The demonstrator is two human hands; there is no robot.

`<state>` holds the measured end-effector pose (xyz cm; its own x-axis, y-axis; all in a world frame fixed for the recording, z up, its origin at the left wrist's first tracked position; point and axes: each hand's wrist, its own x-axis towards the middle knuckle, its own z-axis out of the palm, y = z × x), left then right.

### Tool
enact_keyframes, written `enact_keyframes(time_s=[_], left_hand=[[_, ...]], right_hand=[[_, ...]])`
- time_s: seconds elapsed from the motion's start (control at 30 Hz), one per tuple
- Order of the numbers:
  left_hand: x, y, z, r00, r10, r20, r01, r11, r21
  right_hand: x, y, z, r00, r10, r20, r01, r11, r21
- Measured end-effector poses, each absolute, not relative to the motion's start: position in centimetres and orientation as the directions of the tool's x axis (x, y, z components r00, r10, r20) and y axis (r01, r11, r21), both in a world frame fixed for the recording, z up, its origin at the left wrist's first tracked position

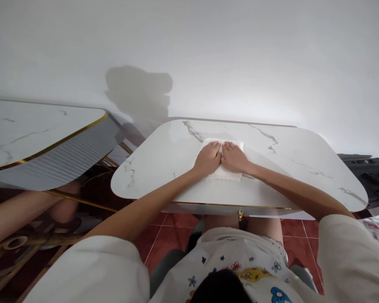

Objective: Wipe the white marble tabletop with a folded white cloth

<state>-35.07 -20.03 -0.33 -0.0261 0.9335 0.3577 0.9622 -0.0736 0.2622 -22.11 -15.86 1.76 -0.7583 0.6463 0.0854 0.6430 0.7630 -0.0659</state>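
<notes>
A white cloth (225, 173) lies flat near the middle of a white marble-patterned tabletop (158, 155) with a gold front edge. My left hand (208, 158) rests on the cloth's left part, palm down, fingers bent close together. Beside it, touching at the thumbs, my right hand (233, 157) presses on the right part of the cloth, its fingers also together. The cloth's edges show behind and in front of both hands. What lies under the palms is hidden.
Another marble-topped table (44, 130) with a ribbed side stands at the left, another person's limb (28, 210) below it. A black case (375, 179) sits at the right. The wall rises behind the table. A gold knob (240, 215) projects from the front.
</notes>
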Motion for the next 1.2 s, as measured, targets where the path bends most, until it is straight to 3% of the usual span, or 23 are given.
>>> enact_keyframes(time_s=[0.23,0.63,0.83,1.2], left_hand=[[-37.6,-12.6,-0.4,-0.022,0.91,0.414,0.944,-0.118,0.309],[-40.5,-3.2,0.2,-0.128,0.915,0.382,0.929,-0.024,0.368],[-41.4,-0.6,0.2,-0.189,0.923,0.335,0.914,0.04,0.404],[-41.2,-0.8,0.1,-0.112,0.932,0.344,0.957,0.009,0.289]], right_hand=[[-24.7,-9.2,1.3,-0.708,0.691,0.144,0.691,0.72,-0.063],[-28.4,1.2,1.1,-0.69,0.684,0.239,0.669,0.728,-0.151],[-29.7,3.3,1.6,-0.595,0.785,0.172,0.761,0.619,-0.191],[-29.6,2.2,0.7,-0.607,0.735,0.302,0.746,0.658,-0.101]])
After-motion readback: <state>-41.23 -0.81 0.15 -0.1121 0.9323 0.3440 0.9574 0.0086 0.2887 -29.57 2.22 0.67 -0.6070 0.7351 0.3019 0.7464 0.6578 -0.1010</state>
